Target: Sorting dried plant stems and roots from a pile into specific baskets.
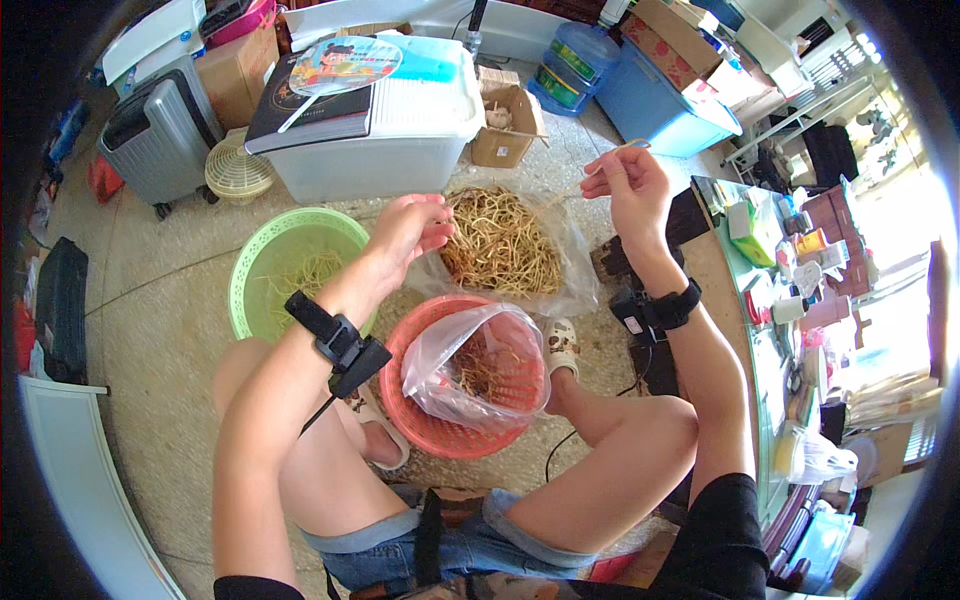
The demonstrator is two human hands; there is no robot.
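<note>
A heap of thin yellow-brown roots (502, 247) lies on a clear plastic bag (574, 289) on the floor in front of me. My right hand (634, 187), raised at the heap's far right, pinches a pale root strand (637, 144) between thumb and fingers. At the heap's left edge is my left hand (412, 232), its fingers bent; whether they hold anything is unclear. A green plastic basin (244, 281) with pale root strands (311, 274) in it stands at left. Between my legs, a red plastic basket (401, 375) contains a clear bag (442, 360) with dark brown root scraps (484, 367).
Beyond the heap stand a lidded plastic storage box (360, 165), a small cardboard box (502, 146) and a blue water bottle (574, 67). A grey suitcase (154, 139) is at far left. A cluttered glass-topped table (757, 360) runs along the right. A black cable (562, 450) crosses the floor.
</note>
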